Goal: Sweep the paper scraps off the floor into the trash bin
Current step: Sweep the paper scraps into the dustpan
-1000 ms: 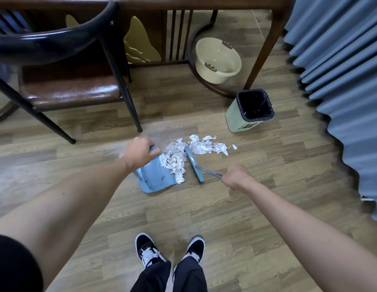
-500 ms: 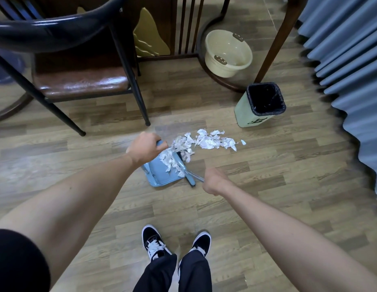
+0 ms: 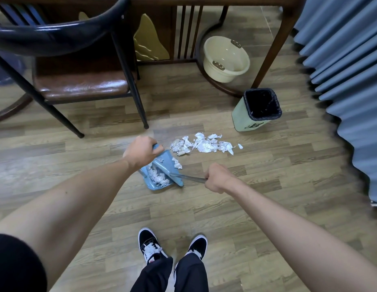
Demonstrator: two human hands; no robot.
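Crumpled white paper scraps (image 3: 204,144) now lie partly inside the blue plastic dustpan (image 3: 157,175), pushed by the blue hand brush (image 3: 167,170); most remain on the floor near the green trash bin (image 3: 249,120). Left hand (image 3: 141,151) clamps the pan, right hand (image 3: 218,178) the brush handle; another stroke is needed.

We see a wood-plank floor (image 3: 246,207) carrying a row of white paper scraps (image 3: 204,145), a blue dustpan (image 3: 157,183) holding more scraps, a green trash bin (image 3: 249,121), a cream basin (image 3: 225,60), a chair (image 3: 82,87) and 2 shoes (image 3: 151,247).
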